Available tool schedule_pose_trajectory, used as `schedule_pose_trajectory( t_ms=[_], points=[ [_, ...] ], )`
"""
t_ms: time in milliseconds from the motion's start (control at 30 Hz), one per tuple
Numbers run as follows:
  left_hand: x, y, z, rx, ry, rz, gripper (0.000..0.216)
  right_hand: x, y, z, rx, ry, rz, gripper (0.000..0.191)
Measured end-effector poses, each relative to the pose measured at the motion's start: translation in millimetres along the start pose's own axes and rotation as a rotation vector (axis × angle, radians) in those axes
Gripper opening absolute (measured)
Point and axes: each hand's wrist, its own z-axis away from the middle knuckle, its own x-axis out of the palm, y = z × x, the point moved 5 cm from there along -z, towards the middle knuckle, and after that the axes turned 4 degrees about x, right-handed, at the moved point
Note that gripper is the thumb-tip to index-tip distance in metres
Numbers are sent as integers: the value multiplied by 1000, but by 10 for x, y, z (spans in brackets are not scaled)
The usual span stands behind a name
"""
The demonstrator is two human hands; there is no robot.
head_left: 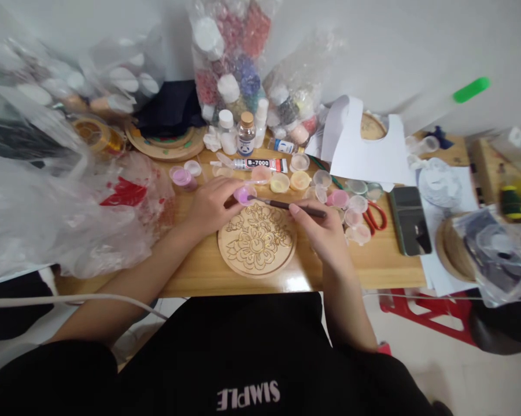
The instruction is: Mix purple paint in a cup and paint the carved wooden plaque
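Observation:
My left hand (pixel 212 203) is closed on a small plastic cup (pixel 243 195) of purple material, holding it by its left side just above the round wooden board (pixel 257 267). Gold wire outlines of flowers (pixel 257 242) cover the board's face. My right hand (pixel 325 234) grips a slim tool with a dark handle (pixel 280 204), pinched between thumb and fingers. Its thin metal tip reaches into the purple cup; the exact tip shape is too small to tell.
Behind the board stand open cups of yellow (pixel 300 180) and pink material (pixel 338 199), a B-7000 glue tube (pixel 260 164) and small bottles (pixel 246 136). Red-handled scissors (pixel 376 218) and a phone (pixel 410 221) lie right. Plastic bags (pixel 113 225) crowd the left.

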Motion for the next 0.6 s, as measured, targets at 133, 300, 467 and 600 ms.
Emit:
schedule_pose_trajectory(
  t_ms=[133,300,467,600],
  points=[
    [-4,27,-7,41,32,11,19,-9,-47,26,-31,8,50,13],
    [-10,38,-9,40,53,29,18,3,-174,16,-77,-16,-1,9],
    [-18,38,-13,-2,39,76,20,68,-225,-135,-108,-98,-94,6],
    [-42,41,-10,-28,63,83,22,74,-106,-245,-110,-74,-171,12]
  ],
)
